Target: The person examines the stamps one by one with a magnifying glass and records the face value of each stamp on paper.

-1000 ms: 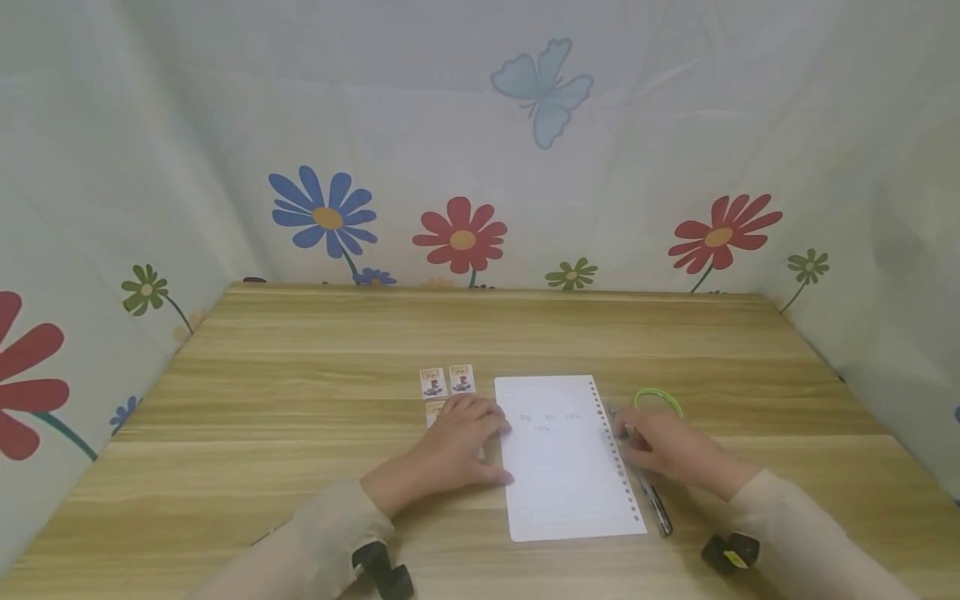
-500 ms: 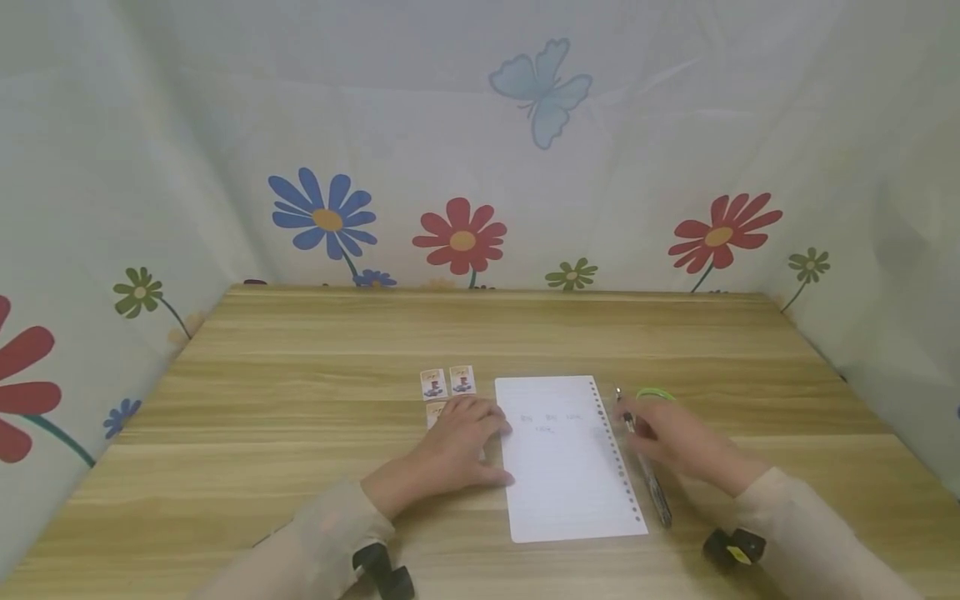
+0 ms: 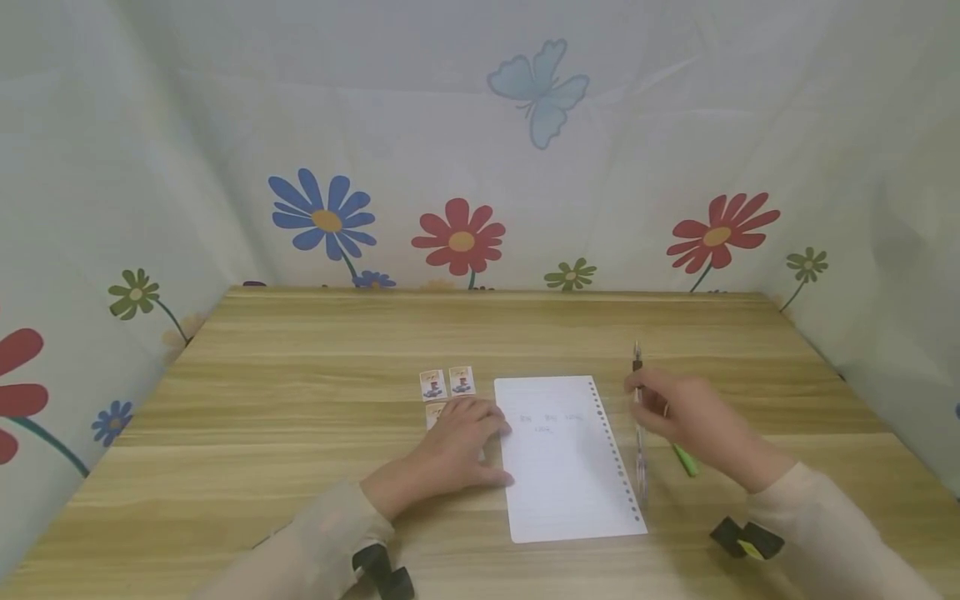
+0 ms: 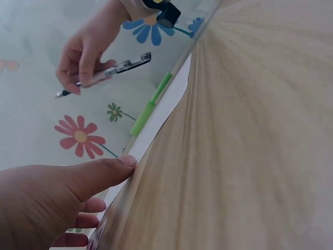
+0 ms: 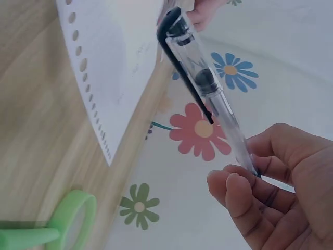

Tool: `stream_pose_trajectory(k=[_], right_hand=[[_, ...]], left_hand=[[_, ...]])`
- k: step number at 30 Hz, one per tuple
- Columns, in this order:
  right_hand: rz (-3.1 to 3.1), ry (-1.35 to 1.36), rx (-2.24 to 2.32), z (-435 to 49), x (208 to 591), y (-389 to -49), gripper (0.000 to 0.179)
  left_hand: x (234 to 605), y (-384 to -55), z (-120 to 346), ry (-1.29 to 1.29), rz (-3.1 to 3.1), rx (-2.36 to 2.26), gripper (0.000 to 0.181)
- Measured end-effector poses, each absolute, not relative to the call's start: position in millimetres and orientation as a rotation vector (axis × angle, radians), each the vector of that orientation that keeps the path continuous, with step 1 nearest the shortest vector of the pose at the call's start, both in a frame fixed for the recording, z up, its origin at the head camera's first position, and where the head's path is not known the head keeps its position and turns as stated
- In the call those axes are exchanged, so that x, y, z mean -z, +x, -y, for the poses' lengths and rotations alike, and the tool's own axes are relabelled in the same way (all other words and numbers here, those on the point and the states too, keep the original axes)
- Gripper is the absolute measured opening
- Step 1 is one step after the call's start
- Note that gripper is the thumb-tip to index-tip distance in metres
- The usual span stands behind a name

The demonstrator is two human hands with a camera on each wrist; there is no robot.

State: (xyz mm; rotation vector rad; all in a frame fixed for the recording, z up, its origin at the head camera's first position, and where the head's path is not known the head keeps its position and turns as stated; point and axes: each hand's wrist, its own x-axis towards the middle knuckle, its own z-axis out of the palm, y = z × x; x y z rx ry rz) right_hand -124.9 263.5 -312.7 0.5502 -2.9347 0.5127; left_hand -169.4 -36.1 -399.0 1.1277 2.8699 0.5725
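My right hand (image 3: 697, 423) pinches a clear-barrelled pen (image 5: 229, 117) between thumb and fingers, raised over the table to the right of the paper. The pen's dark tip end points away, and its black-clipped cap sits on the back end. A white sheet of paper (image 3: 570, 475) lies flat, with binder holes down its right side and faint handwriting near the top. My left hand (image 3: 457, 446) rests at the sheet's left edge, fingers relaxed and thumb touching the edge. It partly covers small picture cards (image 3: 462, 381) that look like stamps.
A green magnifying glass (image 5: 78, 219) lies on the table right of the paper, its ring partly behind my right hand in the head view. The wooden table (image 3: 300, 400) backs onto a flower-printed curtain (image 3: 375, 100).
My right hand has lifted the pen off the table and moved it up and slightly right. The magnifying glass's green handle is now exposed. My left hand has stayed in place.
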Motion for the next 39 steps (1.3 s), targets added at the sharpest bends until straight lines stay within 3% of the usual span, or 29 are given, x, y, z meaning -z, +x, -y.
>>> stream_pose_trajectory(k=[16, 39], right_hand=[[2.827, 0.596, -0.394, -259.5, 299.0, -116.3, 0.027], [2.639, 0.677, -0.587, -241.6, 319.5, -116.7, 0.020]], left_hand=[[397.8, -168.4, 36.4, 1.132, -2.867, -0.587, 0.061], [396.3, -170.4, 37.5, 1.119, -2.854, -0.548, 0.063]])
